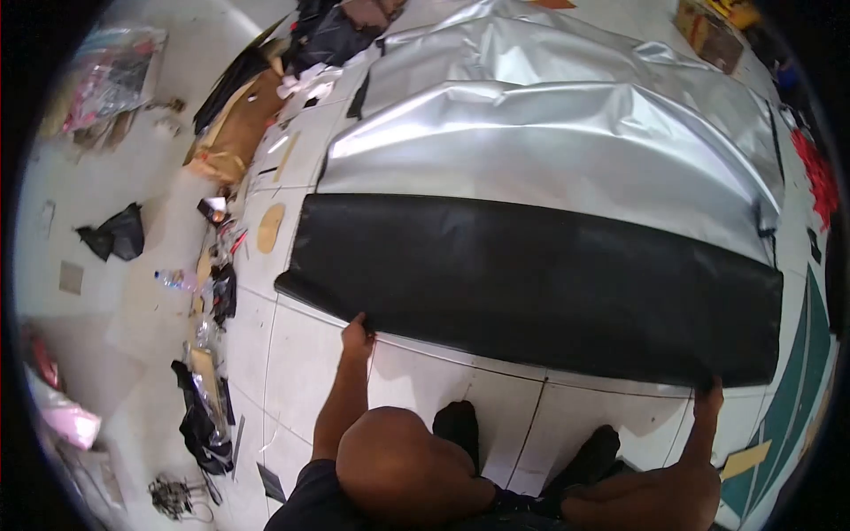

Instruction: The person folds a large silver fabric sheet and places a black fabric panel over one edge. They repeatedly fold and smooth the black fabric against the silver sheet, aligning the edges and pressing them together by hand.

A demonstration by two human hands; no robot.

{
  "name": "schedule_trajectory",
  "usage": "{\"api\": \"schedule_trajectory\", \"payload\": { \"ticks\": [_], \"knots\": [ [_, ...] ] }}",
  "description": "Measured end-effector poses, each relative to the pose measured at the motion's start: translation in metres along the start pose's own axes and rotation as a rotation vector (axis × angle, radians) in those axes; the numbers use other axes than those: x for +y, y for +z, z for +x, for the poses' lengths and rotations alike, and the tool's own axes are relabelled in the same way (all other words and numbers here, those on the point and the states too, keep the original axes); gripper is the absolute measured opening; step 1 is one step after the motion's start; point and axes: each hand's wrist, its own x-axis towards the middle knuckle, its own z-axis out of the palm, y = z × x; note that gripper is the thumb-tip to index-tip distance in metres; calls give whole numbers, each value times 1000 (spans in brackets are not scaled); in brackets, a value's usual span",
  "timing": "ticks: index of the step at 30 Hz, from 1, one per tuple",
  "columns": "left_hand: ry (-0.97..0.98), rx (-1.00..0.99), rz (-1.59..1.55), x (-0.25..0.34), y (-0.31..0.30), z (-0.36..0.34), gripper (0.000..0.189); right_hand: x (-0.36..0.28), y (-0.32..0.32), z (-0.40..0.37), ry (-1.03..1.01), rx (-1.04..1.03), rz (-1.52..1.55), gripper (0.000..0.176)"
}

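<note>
A wide sheet of vinyl-like material lies across the floor ahead of me, its black face turned up along the near part. Beyond that, the silver face spreads away in loose folds and wrinkles. My left hand is closed on the near edge of the black part, left of centre. Close to the near right corner, my right hand grips the same edge. The fingers of both hands are partly hidden at the edge. At the left end, the black part's near corner curls slightly.
White floor tiles show around my feet. To the left lie brown cardboard, a plastic bottle, a black bag and scraps. A dark green sheet and a bundle of red material are on the right.
</note>
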Motion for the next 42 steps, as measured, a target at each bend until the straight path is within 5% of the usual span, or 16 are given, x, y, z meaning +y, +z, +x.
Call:
{"api": "schedule_trajectory", "payload": {
  "ticks": [1, 2, 5, 8, 14, 16, 18, 21, 22, 23, 25, 28, 31, 36, 42],
  "knots": [
    [16, 20, -52, -8, -4, -15, 15, 1, -11, 11, 53, -64, 163, 38],
    [32, 34, -102, -13, -5, -36, 17, -27, 7, -26, 127, 244, 8, 40],
    [49, 131, -195, -27, -21, -74, 21, -19, -28, -22, 137, 171, 174, 37],
    [155, 101, -327, -26, -82, -32, 26, -36, -60, -20, 95, 156, -142, 32],
    [214, 361, -160, 31, -147, 21, 42, -71, -50, -48, 490, 282, -600, 33],
    [199, 533, -39, 48, -157, 36, 44, -84, -28, -39, 67, 315, -1656, 48],
    [196, 542, -11, 59, -169, 53, 47, -99, 15, -18, -324, 181, -2052, 56],
    [196, 525, 102, 65, -198, 81, 51, -129, 158, -32, -667, -131, -1808, 55],
    [181, 545, 150, 68, -205, 89, 54, -131, 214, -45, -646, -110, -1741, 53],
    [287, 467, 186, 62, -230, 110, 58, -126, 236, -35, -926, -241, -1772, 53],
    [332, 489, 195, 79, -184, 66, 49, -140, 319, -72, -891, -276, -1843, 54],
    [253, 428, 294, 99, -177, 57, 42, -127, 330, -31, -1063, -367, -1942, 49],
    [274, 442, 569, 106, -189, 63, 43, -138, 353, -19, -652, -430, -1984, 42],
    [105, 464, 778, 105, -206, 69, 48, -124, 326, 13, -802, -527, -1683, 37],
    [257, 824, 1467, 97, -197, 60, 66, -124, 323, 3, -810, -563, -1643, 43]
  ]
}}
